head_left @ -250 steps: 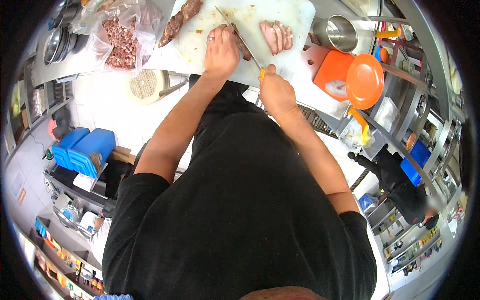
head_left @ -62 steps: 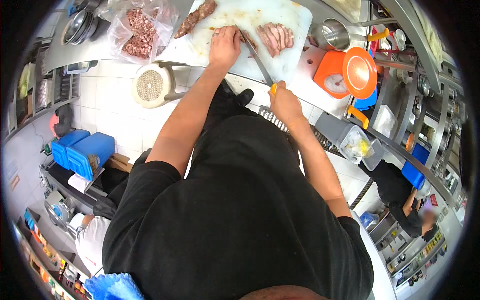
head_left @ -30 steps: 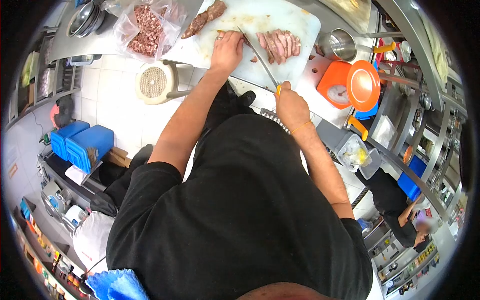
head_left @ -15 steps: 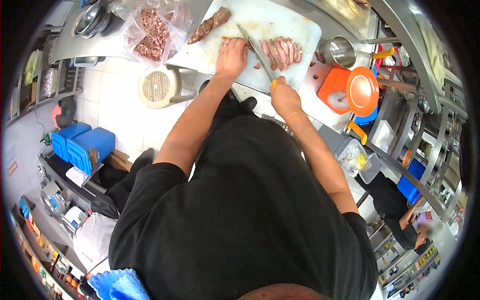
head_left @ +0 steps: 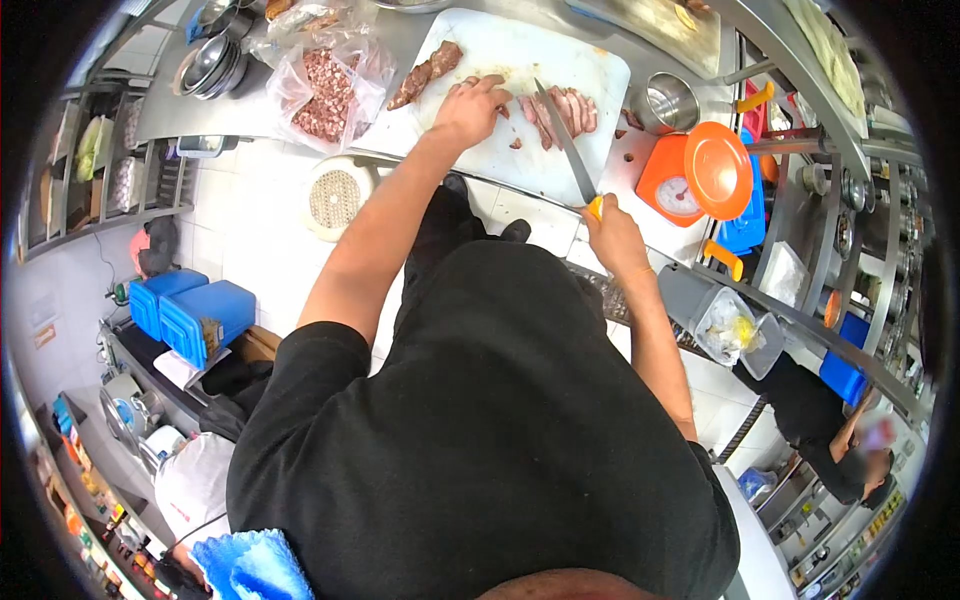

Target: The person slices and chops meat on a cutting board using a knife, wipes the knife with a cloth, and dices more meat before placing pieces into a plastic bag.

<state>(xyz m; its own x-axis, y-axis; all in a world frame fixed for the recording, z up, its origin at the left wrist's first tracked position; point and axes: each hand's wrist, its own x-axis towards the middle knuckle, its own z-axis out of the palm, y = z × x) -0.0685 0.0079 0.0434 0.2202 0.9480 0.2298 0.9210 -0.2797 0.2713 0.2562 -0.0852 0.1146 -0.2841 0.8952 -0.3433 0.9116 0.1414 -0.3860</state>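
- On the cutting board point(head_left: 500, 45), right of its middle, lay the sliced meat point(head_left: 580, 108), with the knife point(head_left: 575, 160) slanting across and covering part of it.
- Just off the board's near right corner, the right hand point(head_left: 615, 235) was closed around the knife's yellow handle.
- Over the board's left half, the left hand point(head_left: 475, 108) was bent down near the slices, hiding the surface under it; whether the fingers gripped anything could not be told.
- At the board's far left edge lay an uncut strip of meat point(head_left: 427, 75), apart from both hands.
- Left of the board, an open plastic bag point(head_left: 370, 80) held diced meat point(head_left: 325, 95); farther left stood a stack of metal bowls point(head_left: 212, 68).
- Right of the board, and near it, stood a metal pot point(head_left: 668, 103) and an orange scale point(head_left: 655, 190), whose orange plate point(head_left: 718, 170) blocked the view behind; dark scraps point(head_left: 628, 157) lay between board and scale.
- Beyond the board's far right corner lay a second board point(head_left: 665, 25).
- Below the board's level, a cream stool point(head_left: 335, 198) stood to its left and a lined bin point(head_left: 727, 330) to its right.
- Well right of the board was another person in black point(head_left: 795, 400).
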